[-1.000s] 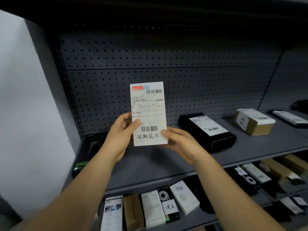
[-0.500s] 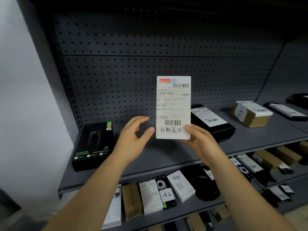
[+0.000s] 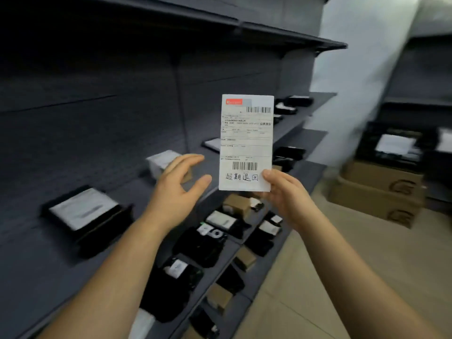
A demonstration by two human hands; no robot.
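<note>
A white shipping label with barcodes, a red logo and handwritten characters stands upright in front of me. My right hand pinches its lower right corner between thumb and fingers. My left hand hovers just left of the label, fingers relaxed and spread, touching nothing.
A dark grey shelf unit runs along the left, with a black labelled parcel and a small box on it. Lower shelves hold several black and cardboard packages. Stacked cardboard cartons stand on the floor at right.
My view has swung to the right along the shelves. My left hand let go of the label a second ago and stays off it; my right hand keeps holding it.
</note>
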